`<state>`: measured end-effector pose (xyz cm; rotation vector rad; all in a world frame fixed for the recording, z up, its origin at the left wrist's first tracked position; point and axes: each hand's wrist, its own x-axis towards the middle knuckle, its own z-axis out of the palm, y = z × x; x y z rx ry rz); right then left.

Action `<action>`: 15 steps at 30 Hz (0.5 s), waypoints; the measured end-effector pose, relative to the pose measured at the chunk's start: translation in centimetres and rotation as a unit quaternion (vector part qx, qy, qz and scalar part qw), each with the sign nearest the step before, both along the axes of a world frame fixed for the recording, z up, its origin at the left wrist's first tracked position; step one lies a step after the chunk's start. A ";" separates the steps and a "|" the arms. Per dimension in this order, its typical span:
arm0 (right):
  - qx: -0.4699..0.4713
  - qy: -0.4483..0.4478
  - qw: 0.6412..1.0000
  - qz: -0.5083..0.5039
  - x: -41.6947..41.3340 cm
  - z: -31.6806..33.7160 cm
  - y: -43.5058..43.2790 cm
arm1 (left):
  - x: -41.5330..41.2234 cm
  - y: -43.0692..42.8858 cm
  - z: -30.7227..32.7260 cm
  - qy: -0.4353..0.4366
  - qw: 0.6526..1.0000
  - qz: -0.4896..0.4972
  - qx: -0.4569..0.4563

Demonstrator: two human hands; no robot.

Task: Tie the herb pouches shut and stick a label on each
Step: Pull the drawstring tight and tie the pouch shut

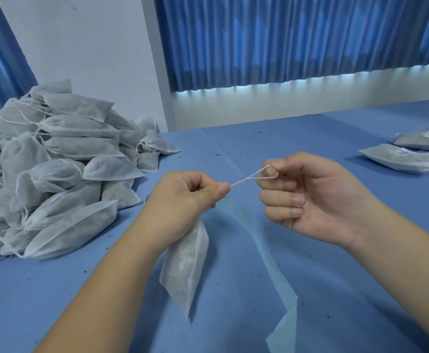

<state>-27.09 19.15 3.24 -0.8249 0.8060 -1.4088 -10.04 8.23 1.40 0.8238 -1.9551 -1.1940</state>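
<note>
Table cover (42, 301): smooth blue sheet, creased, dotted with dark herb crumbs.
Pile (55, 161): soft white non-woven pouches heaped at the far left, plump and pillow-shaped, thin cords trailing loose; the heap is cut off by the frame's left edge, and the fill shows only as a grey shade through the fabric.
Left hand (182, 200): fingers curled tight round the gathered neck of one pouch, thumb and forefinger pinching the cord where it comes out.
Held pouch (185, 266): hangs below that fist, above the table, long and flat-sided, tapering to a corner; its mouth is hidden inside the hand.
Drawstring (249, 177): thin white twine, taut between the two hands, splitting into a narrow loop.
Backing strip (282, 301): pale, glossy, translucent ribbon lying across the cover, its end curled up.
Right hand (310, 197): palm facing in, thumb and forefinger pinching the loop's end, other fingers folded.
Labelled pouches (404, 157): two lie flat at the far right, each bearing a small white label, print unreadable.
</note>
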 end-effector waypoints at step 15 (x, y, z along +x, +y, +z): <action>0.049 0.051 0.965 -0.253 -2.5 -1.0 -1.3 | 2.0 -1.2 -0.4 -0.191 0.940 -0.236 0.159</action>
